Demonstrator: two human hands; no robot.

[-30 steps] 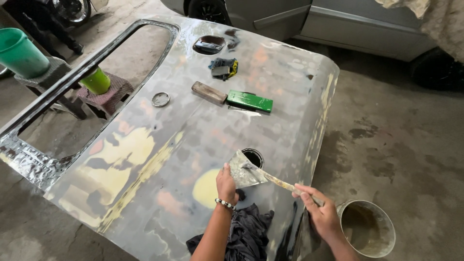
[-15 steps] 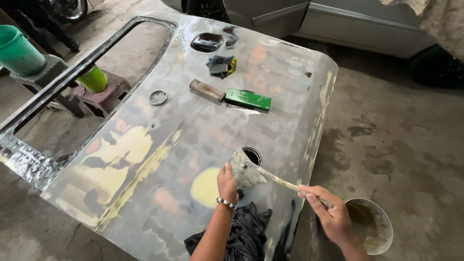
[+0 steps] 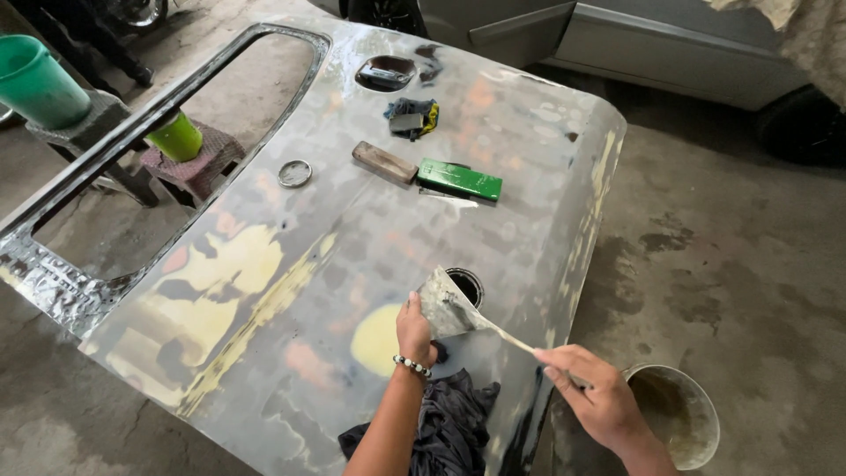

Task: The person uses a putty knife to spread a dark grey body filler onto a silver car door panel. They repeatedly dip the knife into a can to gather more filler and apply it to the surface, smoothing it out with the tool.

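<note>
Hands both on one tool: left hand [image 3: 414,330] pinches the wide blade of the putty spreader [image 3: 449,304], thumb pressed against its smeared face; right hand [image 3: 599,401] grips the thin handle end, closed around it. Spreader sits tilted over the lower edge of the sanded car door panel [image 3: 352,238], just beside the round hole [image 3: 465,284] and the yellow filler patch [image 3: 377,339].

Left to right, risks:
- Green bucket [image 3: 40,84] and lime cup [image 3: 176,137] sit on low stools near the panel's window edge. A panel shift likely knocks them.
- Small round lid [image 3: 294,173], sanding block [image 3: 384,163] and green flat box [image 3: 459,180] lie loose on a curved, sloped surface. A bump probably slides them off.
- Dark rag [image 3: 449,423] lies under the left wrist, close to the filler patch. Could drag into wet filler.
- Blade held by bare fingers: putty transfers to skin, grip may slip.
- Metal pail [image 3: 674,414] stands on the floor just beside the right hand. An elbow swing could tip it.
</note>
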